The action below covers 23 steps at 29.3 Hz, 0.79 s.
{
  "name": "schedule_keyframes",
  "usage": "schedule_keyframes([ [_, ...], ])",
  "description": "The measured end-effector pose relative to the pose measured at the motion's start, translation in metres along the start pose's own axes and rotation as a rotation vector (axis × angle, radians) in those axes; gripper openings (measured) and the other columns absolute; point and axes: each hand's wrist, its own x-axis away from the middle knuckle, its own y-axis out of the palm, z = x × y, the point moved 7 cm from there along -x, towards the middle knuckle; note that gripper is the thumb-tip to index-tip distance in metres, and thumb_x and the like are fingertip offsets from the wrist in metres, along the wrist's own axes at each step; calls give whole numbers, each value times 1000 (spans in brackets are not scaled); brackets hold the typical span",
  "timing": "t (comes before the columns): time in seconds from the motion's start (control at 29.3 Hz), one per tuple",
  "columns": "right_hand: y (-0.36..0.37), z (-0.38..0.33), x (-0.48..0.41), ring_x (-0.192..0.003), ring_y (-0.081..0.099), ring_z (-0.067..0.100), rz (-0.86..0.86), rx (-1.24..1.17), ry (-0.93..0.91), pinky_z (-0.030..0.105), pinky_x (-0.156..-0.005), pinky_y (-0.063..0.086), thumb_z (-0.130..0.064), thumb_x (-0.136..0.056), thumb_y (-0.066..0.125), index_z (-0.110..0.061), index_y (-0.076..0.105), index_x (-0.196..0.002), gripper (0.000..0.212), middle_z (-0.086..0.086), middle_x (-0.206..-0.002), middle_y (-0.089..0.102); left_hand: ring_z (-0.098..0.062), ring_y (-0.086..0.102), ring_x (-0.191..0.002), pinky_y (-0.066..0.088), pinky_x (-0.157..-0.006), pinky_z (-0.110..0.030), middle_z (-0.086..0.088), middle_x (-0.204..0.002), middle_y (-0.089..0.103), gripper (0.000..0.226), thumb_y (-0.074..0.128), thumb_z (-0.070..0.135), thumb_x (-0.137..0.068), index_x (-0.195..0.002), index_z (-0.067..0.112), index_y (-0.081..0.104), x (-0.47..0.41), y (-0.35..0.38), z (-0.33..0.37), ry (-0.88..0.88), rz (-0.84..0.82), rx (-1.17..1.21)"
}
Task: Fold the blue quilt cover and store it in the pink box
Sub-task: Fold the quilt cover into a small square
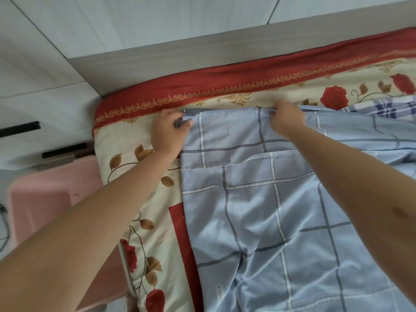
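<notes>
Left hand (167,131) pinching blue quilt cover (281,210) corner, right hand (287,121) gripping its far edge, rose-print bedsheet (144,167) beneath, pink box (45,199) off bed's left edge.

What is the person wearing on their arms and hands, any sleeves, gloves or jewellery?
No sleeves show: the left arm and right arm are bare right to the picture's edge. No gloves, watch or bracelet. The left hand has one thin pale band ring on a finger; the right hand shows no ring from this angle.
</notes>
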Motion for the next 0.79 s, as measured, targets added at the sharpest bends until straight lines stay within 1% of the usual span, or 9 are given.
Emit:
schedule_keyframes([
  [0.1, 0, 1, -1, -112, 52, 39, -43, -42, 10, 34, -77, 38, -13, -97, 43, -3, 50, -125, 30, 21, -120, 58, -17, 51, -96, 41, -77, -23, -10, -118, 49, 14, 70, 20, -83, -90, 7, 69, -4, -3, 1, 3, 75, -52],
  [0.17, -2, 0, -2, -114, 52, 38, -62, -63, 3, 37, -83, 42, -20, -98, 46, -5, 52, -124, 31, 19, -121, 58, -16, 54, -90, 43, -76, -23, -9, -113, 56, 11, 69, 17, -84, -90, 7, 67, -9, -6, -3, -62, 104, -41],
  [0.27, -4, -2, -3, -117, 49, 38, -108, -40, 12, 44, -98, 40, -32, -97, 48, -9, 53, -124, 35, 16, -123, 57, -24, 63, -83, 52, -75, -33, -12, -91, 67, 3, 68, 10, -81, -83, 10, 65, -16, -10, -5, -100, 85, 33],
  [0.38, -8, -2, 0, -118, 48, 37, -78, -18, 46, 47, -104, 31, -34, -98, 47, -10, 52, -123, 35, 16, -123, 57, -24, 64, -81, 53, -76, -34, -12, -88, 68, 13, 68, 1, -77, -79, 12, 63, -19, -12, -6, -101, 69, 42],
  [0.44, -14, -8, 11, -123, 45, 33, 50, -89, 69, 51, -110, 19, -35, -96, 49, -12, 48, -125, 36, 14, -128, 50, -23, 63, -83, 54, -79, -37, -10, -93, 65, 19, 67, -1, -77, -83, 14, 58, -17, -14, -4, -92, 81, 77],
  [0.51, -20, -25, 42, -130, 39, 28, 217, -214, 43, 52, -115, 9, -32, -94, 51, -15, 44, -128, 38, 10, -134, 43, -26, 59, -96, 52, -83, -40, -12, -110, 57, 26, 63, -1, -77, -98, 12, 55, -8, -15, 7, -14, 136, -33],
  [0.62, -9, -62, 119, -133, 35, 25, 402, -395, -111, 51, -116, 10, -25, -90, 52, -14, 47, -125, 37, 8, -134, 42, -34, 44, -122, 40, -98, -43, -19, -132, 43, 50, 61, 1, -76, -124, 10, 51, 23, -7, 38, 300, 184, -303],
  [0.72, 24, -81, 217, -136, 32, 28, 446, -432, -230, 51, -114, 13, -32, -91, 45, -15, 50, -126, 39, 9, -136, 43, -29, 35, -127, 27, -103, -46, -15, -137, 42, 43, 51, 13, -83, -125, 16, 52, 68, 10, 56, 539, 15, -422],
  [0.79, 59, -70, 280, -138, 28, 28, 378, -400, -199, 49, -115, 12, -34, -91, 43, -16, 46, -130, 43, 8, -140, 40, -29, 31, -127, 23, -104, -47, -13, -138, 36, 39, 48, 21, -86, -124, 15, 51, 117, 14, 53, 615, -138, -437],
])
